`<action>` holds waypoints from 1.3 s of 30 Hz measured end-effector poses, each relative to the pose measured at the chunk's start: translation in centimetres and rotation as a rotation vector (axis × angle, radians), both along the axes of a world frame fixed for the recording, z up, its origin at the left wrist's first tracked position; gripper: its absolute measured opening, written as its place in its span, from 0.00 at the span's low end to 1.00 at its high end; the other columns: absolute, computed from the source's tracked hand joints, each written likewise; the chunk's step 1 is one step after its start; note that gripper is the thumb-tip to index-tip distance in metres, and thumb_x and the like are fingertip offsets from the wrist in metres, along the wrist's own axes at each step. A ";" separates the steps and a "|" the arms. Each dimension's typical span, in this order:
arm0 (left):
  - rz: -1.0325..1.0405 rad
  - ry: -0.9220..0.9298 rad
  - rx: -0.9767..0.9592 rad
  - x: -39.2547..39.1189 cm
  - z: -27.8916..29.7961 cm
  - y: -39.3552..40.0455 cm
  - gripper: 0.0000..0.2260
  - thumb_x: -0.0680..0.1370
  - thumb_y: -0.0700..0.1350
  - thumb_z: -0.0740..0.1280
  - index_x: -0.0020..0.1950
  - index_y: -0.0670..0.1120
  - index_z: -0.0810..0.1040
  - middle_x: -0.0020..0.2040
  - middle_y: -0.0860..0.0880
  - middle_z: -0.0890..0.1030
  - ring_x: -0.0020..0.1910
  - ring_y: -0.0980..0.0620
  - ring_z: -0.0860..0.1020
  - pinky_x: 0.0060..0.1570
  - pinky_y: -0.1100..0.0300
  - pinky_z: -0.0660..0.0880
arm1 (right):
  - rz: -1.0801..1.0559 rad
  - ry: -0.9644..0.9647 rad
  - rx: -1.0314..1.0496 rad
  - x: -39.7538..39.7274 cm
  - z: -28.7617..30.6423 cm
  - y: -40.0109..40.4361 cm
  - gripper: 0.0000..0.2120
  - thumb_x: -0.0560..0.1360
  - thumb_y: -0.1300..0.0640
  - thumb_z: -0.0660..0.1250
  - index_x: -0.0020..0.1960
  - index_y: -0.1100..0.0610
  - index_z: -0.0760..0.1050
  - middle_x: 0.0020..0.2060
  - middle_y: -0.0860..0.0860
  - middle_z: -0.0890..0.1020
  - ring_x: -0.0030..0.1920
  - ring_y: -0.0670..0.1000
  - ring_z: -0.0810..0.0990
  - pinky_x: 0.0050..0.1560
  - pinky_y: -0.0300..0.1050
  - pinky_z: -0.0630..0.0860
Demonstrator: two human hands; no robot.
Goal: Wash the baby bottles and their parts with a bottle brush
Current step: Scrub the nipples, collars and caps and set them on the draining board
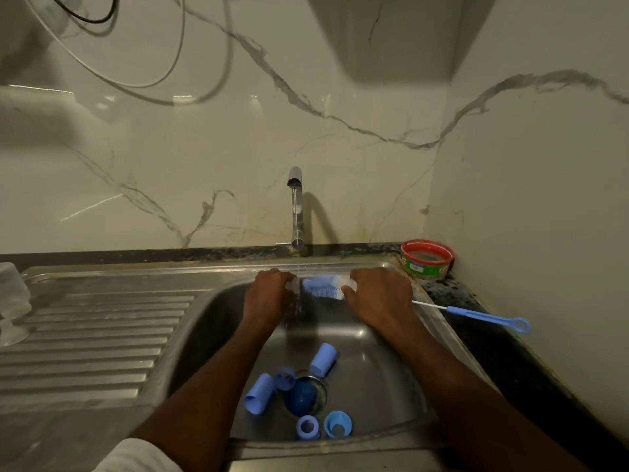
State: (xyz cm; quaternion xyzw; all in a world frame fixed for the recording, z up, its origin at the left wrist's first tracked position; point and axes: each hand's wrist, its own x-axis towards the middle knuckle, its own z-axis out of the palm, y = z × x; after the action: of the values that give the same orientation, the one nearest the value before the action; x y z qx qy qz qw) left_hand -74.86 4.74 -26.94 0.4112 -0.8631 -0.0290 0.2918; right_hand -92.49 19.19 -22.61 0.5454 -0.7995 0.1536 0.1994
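Blue and white bristles of the bottle brush (323,288) sit right under the tap (296,206), and from my feed the water stream drops just past their left end. My left hand (269,291) is curled round something clear at that end, a bottle part I think, but I can't make out which. My right hand (381,294) is clenched round the brush just right of the bristles, so the head pokes out leftward from that fist while the thin wire and blue loop handle (490,318) trail off to the right, over the sink (204,321) rim. Down in the basin, well below both hands, blue caps and rings (258,393) lie scattered round the drain. Right of the tap, a red-rimmed tub (427,258) sits in the corner.
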 end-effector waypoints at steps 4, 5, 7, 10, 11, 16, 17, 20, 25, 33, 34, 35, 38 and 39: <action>-0.138 0.085 0.088 0.2 -0.2 -0.2 0.12 0.80 0.46 0.69 0.63 0.47 0.80 0.58 0.47 0.82 0.57 0.51 0.79 0.58 0.57 0.75 | 0.078 0.044 0.001 0.3 -0.6 -0.3 0.17 0.79 0.37 0.59 0.61 0.43 0.78 0.51 0.48 0.84 0.52 0.52 0.81 0.43 0.46 0.65; -0.181 0.068 0.100 0.2 -0.2 -0.2 0.13 0.80 0.45 0.69 0.65 0.46 0.79 0.60 0.46 0.81 0.59 0.50 0.79 0.61 0.55 0.75 | 0.086 0.055 0.006 0.3 -0.6 -0.4 0.17 0.79 0.37 0.59 0.61 0.43 0.78 0.51 0.48 0.84 0.52 0.52 0.81 0.42 0.46 0.65; -0.251 0.014 0.118 0.2 -0.5 -0.4 0.16 0.80 0.43 0.70 0.68 0.46 0.77 0.63 0.46 0.79 0.61 0.50 0.77 0.62 0.56 0.74 | 0.098 0.069 0.016 0.1 -0.3 -0.2 0.17 0.79 0.38 0.59 0.60 0.43 0.78 0.51 0.48 0.84 0.52 0.52 0.81 0.42 0.46 0.65; -0.331 -0.003 0.082 0.2 -0.8 -0.8 0.17 0.79 0.42 0.71 0.67 0.47 0.77 0.62 0.46 0.80 0.58 0.53 0.77 0.56 0.64 0.71 | 0.085 0.099 0.021 -0.4 0.5 0.4 0.15 0.80 0.39 0.60 0.61 0.44 0.78 0.52 0.48 0.83 0.52 0.52 0.81 0.42 0.45 0.66; -0.345 0.023 0.077 0.2 -0.7 -0.9 0.16 0.79 0.43 0.72 0.66 0.47 0.78 0.61 0.46 0.81 0.57 0.55 0.77 0.55 0.65 0.71 | 0.078 0.105 0.023 -0.5 0.8 0.5 0.15 0.81 0.39 0.60 0.61 0.44 0.78 0.53 0.48 0.83 0.53 0.52 0.81 0.43 0.45 0.66; -0.336 0.134 0.033 1.1 -0.1 -1.3 0.12 0.78 0.47 0.73 0.60 0.50 0.80 0.56 0.50 0.83 0.53 0.60 0.78 0.56 0.59 0.78 | 0.187 0.010 0.095 -0.2 1.6 0.2 0.15 0.82 0.42 0.60 0.64 0.47 0.75 0.58 0.49 0.80 0.58 0.51 0.78 0.49 0.44 0.64; -0.314 0.154 0.003 1.4 0.0 -1.4 0.11 0.77 0.47 0.73 0.59 0.50 0.81 0.54 0.51 0.83 0.51 0.60 0.79 0.55 0.58 0.79 | 0.193 0.024 0.082 0.1 1.6 0.2 0.15 0.82 0.41 0.60 0.63 0.46 0.76 0.57 0.48 0.81 0.56 0.51 0.79 0.49 0.44 0.65; -0.220 0.236 -0.098 1.8 0.4 -1.2 0.08 0.76 0.47 0.75 0.55 0.51 0.82 0.51 0.52 0.84 0.49 0.57 0.80 0.52 0.57 0.79 | 0.082 -0.032 0.016 0.9 0.7 0.1 0.16 0.80 0.38 0.62 0.60 0.46 0.79 0.49 0.48 0.84 0.50 0.50 0.81 0.47 0.46 0.72; -0.211 0.145 -0.189 2.0 0.2 -0.3 0.11 0.74 0.48 0.76 0.56 0.49 0.82 0.53 0.49 0.83 0.54 0.50 0.79 0.53 0.55 0.75 | -0.036 -1.285 0.179 0.8 1.6 -1.3 0.08 0.77 0.52 0.71 0.49 0.58 0.80 0.21 0.46 0.77 0.21 0.44 0.72 0.24 0.37 0.69; -0.347 0.078 0.127 0.2 0.2 -0.3 0.13 0.81 0.48 0.68 0.66 0.49 0.79 0.62 0.48 0.82 0.60 0.54 0.79 0.63 0.54 0.75 | 0.190 0.002 0.094 -1.5 -0.6 -1.0 0.31 0.71 0.32 0.68 0.67 0.46 0.67 0.58 0.49 0.77 0.52 0.53 0.80 0.49 0.51 0.77; -0.359 0.071 0.134 0.2 0.2 -0.4 0.13 0.81 0.47 0.68 0.66 0.48 0.79 0.63 0.48 0.82 0.61 0.54 0.79 0.64 0.53 0.75 | 0.227 0.122 0.102 -1.6 -0.6 -1.1 0.25 0.72 0.36 0.69 0.63 0.45 0.68 0.57 0.49 0.77 0.50 0.53 0.80 0.47 0.51 0.78; -0.365 0.057 0.130 0.3 0.2 -0.5 0.14 0.81 0.47 0.68 0.66 0.48 0.79 0.63 0.48 0.82 0.61 0.54 0.79 0.64 0.54 0.75 | 0.246 0.215 0.103 -1.8 -0.6 -1.2 0.19 0.74 0.40 0.69 0.61 0.45 0.70 0.55 0.49 0.79 0.48 0.52 0.81 0.45 0.51 0.78; -0.354 0.006 0.086 0.8 0.1 -1.0 0.14 0.80 0.48 0.70 0.65 0.48 0.80 0.60 0.49 0.83 0.59 0.56 0.80 0.62 0.55 0.76 | 0.241 0.306 0.116 -1.3 -0.7 -1.4 0.14 0.76 0.41 0.68 0.59 0.45 0.76 0.49 0.48 0.83 0.46 0.51 0.82 0.42 0.47 0.77; -0.346 0.009 0.049 1.0 0.2 -1.1 0.13 0.80 0.48 0.71 0.64 0.48 0.81 0.59 0.49 0.84 0.57 0.56 0.81 0.60 0.55 0.77 | 0.223 0.302 0.111 -0.9 -0.8 -1.5 0.15 0.75 0.40 0.68 0.59 0.45 0.77 0.47 0.49 0.84 0.45 0.51 0.82 0.42 0.47 0.76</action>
State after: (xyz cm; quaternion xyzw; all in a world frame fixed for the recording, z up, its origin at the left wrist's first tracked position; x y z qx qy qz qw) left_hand -73.86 3.63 -26.79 0.2632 -0.9188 -0.1017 0.2762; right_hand -93.37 17.70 -23.45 0.6575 -0.7024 0.0468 0.2686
